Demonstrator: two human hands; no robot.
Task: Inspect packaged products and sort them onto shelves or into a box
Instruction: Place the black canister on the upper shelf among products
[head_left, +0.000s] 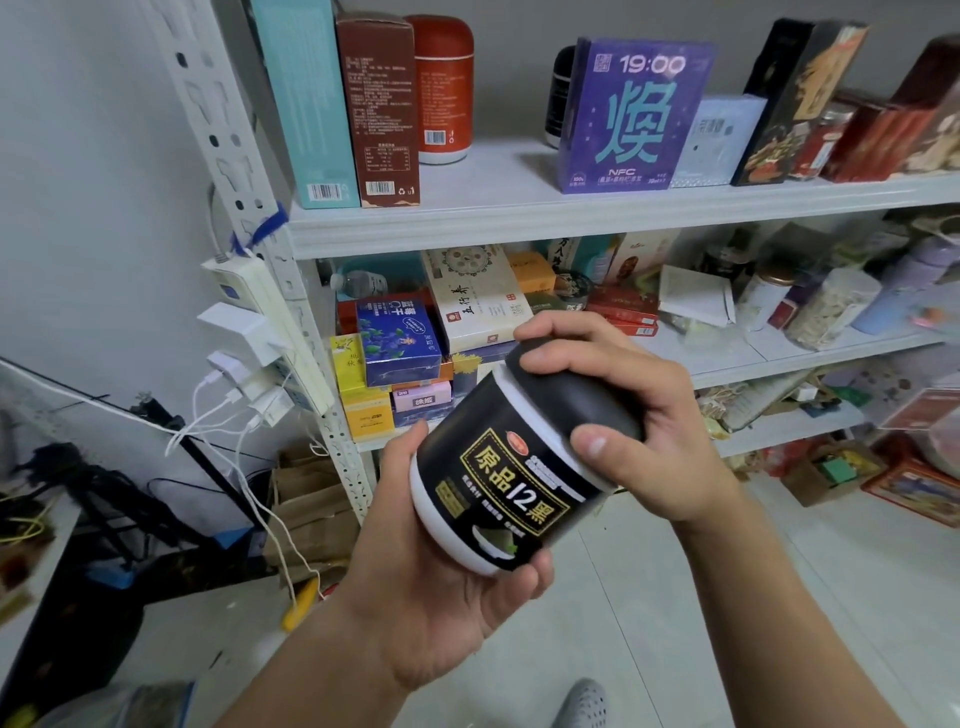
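Fingers (550, 358) of the right hand (660, 431) are being curled round the lid (571, 389) of a black jar (498, 483). Its white base is being gripped by the left hand (436, 587). The jar is being held tilted at frame centre, in front of stocked shelves (519, 218).

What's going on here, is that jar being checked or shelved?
A person holds a black jar in both hands in front of a white shelving unit. The left hand cups its white base, and the right hand wraps round the black lid. The jar is tilted with its label facing the camera, so it looks like inspection. It is not yet on a shelf. The shelves already carry packaged goods, among them a purple box on the upper one.
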